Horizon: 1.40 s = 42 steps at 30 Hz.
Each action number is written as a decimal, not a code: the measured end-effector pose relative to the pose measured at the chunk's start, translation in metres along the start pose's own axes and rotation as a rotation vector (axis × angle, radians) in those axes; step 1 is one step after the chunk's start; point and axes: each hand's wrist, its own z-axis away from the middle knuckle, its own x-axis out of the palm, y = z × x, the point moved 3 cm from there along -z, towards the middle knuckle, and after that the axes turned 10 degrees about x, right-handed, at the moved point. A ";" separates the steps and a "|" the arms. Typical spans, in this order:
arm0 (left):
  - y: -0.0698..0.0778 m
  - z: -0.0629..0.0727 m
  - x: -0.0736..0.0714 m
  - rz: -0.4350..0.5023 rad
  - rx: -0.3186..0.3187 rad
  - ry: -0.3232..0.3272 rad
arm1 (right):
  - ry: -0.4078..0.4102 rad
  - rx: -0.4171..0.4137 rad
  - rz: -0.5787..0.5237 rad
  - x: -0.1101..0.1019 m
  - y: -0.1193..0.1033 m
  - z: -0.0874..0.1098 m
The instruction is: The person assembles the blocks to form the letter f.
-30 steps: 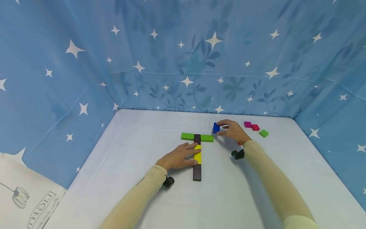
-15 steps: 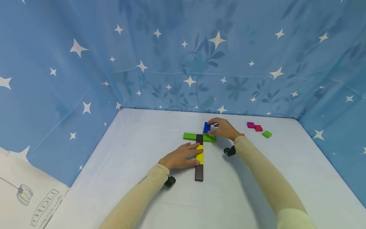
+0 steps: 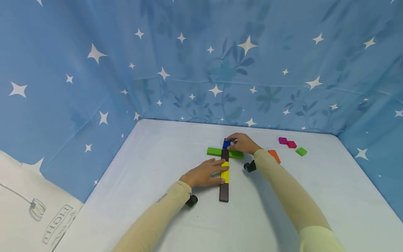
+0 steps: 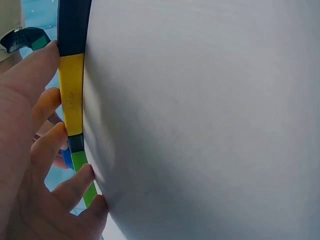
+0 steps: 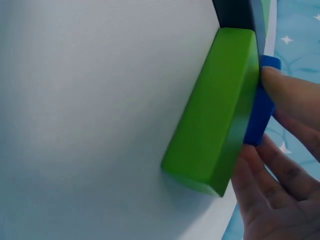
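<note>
Between right thumb and fingertips, my right hand (image 3: 244, 143) pinches a blue block (image 3: 226, 144) at the far end of a cross of flat blocks. In the right wrist view the blue block (image 5: 258, 112) stands close behind a green block (image 5: 215, 107). The cross has a dark block (image 3: 224, 193) nearest me, then a yellow block (image 3: 225, 176), then a shorter-looking dark block (image 3: 225, 155) with a green block (image 3: 214, 151) on its left and another on its right. Fingers spread, my left hand (image 3: 204, 173) rests against the yellow block from the left side.
An orange block (image 3: 274, 156) lies beside my right forearm. Farther right are a magenta block (image 3: 282, 140), a red block (image 3: 291, 144) and a small green block (image 3: 301, 151). A blue starry curtain (image 3: 195, 70) rises behind the white table (image 3: 151, 150).
My right hand has carried the blue block leftward, from right of the cross to just beyond its far dark block. The left hand stays on the yellow block. More of the orange block now shows.
</note>
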 end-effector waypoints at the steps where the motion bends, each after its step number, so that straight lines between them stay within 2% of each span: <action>1: 0.001 0.000 0.000 -0.004 0.004 0.000 | -0.003 -0.007 0.008 0.000 0.000 0.000; 14: 0.002 -0.004 0.001 -0.013 0.004 0.014 | 0.030 -0.070 0.049 0.001 0.001 0.001; 23: 0.005 -0.004 -0.002 0.000 0.003 0.018 | 0.044 -0.110 0.011 0.002 0.003 0.006; 33: 0.006 -0.005 -0.003 0.006 0.001 0.010 | 0.058 -0.100 0.022 0.004 0.006 0.006; 42: 0.004 0.000 -0.001 0.004 -0.002 0.016 | 0.084 -0.087 -0.033 -0.003 0.012 0.015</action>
